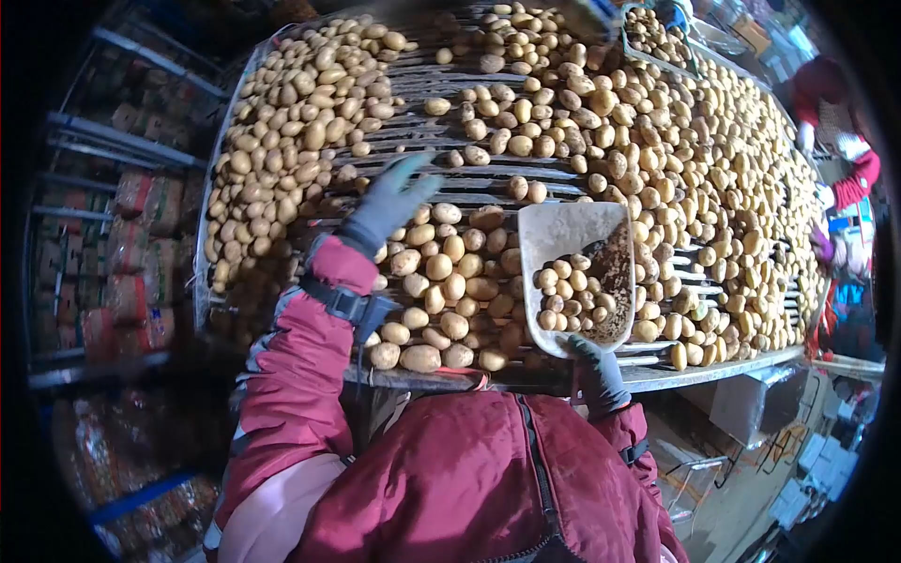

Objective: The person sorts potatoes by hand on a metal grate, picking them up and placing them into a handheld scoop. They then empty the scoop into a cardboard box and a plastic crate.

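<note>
Gloved in grey and green, my left hand (399, 197) reaches over the slatted table among the potatoes (439, 267), its fingers stretched out and apart, nothing visibly held. My right hand (601, 372), also gloved, grips the near edge of a white scoop-like tray (554, 230) resting over the potatoes. Several small potatoes (572, 291) lie in the tray, whose right inner side is dirty. To the left is a large heap of potatoes (282, 159).
More potatoes (732, 216) cover the right side of the slatted table (676, 378). A crate of potatoes (652, 42) stands at the back. Other people's sleeves (856, 183) show at the far right. Metal racks (131, 141) with stacked packages stand left.
</note>
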Motion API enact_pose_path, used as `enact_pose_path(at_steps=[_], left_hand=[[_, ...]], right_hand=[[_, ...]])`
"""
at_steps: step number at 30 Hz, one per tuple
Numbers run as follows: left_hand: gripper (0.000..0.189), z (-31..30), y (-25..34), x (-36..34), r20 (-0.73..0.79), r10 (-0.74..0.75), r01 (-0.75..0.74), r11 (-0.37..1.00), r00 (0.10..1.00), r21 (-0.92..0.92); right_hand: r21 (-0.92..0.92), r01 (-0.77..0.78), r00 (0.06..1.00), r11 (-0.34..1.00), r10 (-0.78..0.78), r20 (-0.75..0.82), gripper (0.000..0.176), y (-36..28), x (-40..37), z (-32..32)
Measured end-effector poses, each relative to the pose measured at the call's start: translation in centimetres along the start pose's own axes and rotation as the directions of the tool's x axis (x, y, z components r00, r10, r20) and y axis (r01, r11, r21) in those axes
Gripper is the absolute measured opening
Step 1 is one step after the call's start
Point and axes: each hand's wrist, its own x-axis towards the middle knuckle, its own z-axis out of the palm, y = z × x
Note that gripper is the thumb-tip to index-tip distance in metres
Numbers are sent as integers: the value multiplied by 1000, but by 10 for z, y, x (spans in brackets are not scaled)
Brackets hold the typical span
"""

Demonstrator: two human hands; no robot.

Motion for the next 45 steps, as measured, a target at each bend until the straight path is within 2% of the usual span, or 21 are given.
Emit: enact_pose_path(at_steps=[2,3,5,12,14,20,23,24,25,27,29,30,31,32,34,38,40,41,42,43,45], left_hand=[[67,-29,-29,-47,-134,-229,252,950,964,187],[72,-40,-43,-68,-212,-328,386,852,920,353],[78,-33,-64,-103,-263,-439,500,831,859,244],[97,106,-5,-106,-141,-203,238,919,969,314],[99,137,-6,-94,-161,-87,135,939,983,317],[97,221,44,-40,101,-220,232,965,970,-120],[96,234,85,-66,240,-175,290,724,955,-626],[94,227,78,-58,335,-5,54,989,942,-138],[89,262,59,-59,228,-112,39,952,967,302],[87,227,40,-61,304,-120,111,993,945,47],[78,150,68,-91,18,-60,61,993,998,-98],[75,159,-17,-76,-86,19,-38,973,996,-229],[75,86,21,-103,-75,54,-69,972,996,-223],[74,75,-40,-85,-243,17,21,987,970,156],[72,-2,-80,-101,-352,37,48,972,935,229],[75,-158,-145,-132,-616,-28,428,744,787,513],[79,-226,-189,-137,-737,-200,696,551,646,461],[78,-262,-236,-136,-694,-324,589,788,643,178],[79,-277,-252,-129,-666,-485,597,799,566,-74],[85,-285,-266,-120,-751,-259,755,484,607,443],[88,-258,-294,-94,-696,-333,622,756,636,206]], right_hand=[[140,50,995,989,-38,-93,17,28,-2,-2],[496,-302,948,814,312,66,19,-26,-5,-19],[740,-436,845,512,517,140,23,-13,-9,-22],[829,-257,915,496,400,44,23,-11,-44,-51],[597,-98,971,796,209,-119,20,44,-56,-53],[504,-43,970,862,158,-187,22,36,-71,-65],[652,-95,951,752,263,-165,24,21,-61,-63],[749,-141,931,647,344,-122,26,12,-57,-59],[830,-185,907,526,416,-62,27,5,-51,-52],[805,-103,942,585,316,-110,32,-4,-35,-37],[653,-207,961,728,275,-2,34,-15,-30,-31],[634,-372,908,678,407,97,36,-38,-24,-26],[630,-374,909,681,405,102,36,-24,-16,-15],[644,-363,905,673,419,72,37,6,-7,0],[624,-356,919,695,383,98,43,-27,1,14],[352,-373,925,859,375,65,45,-46,5,25],[374,-358,929,856,368,46,47,-16,3,31],[397,-342,932,852,360,30,48,-10,3,32],[373,-356,925,857,379,14,48,-31,0,33],[366,-357,923,859,385,-1,48,-22,-1,34],[485,-271,940,831,338,-54,49,4,-7,39]])
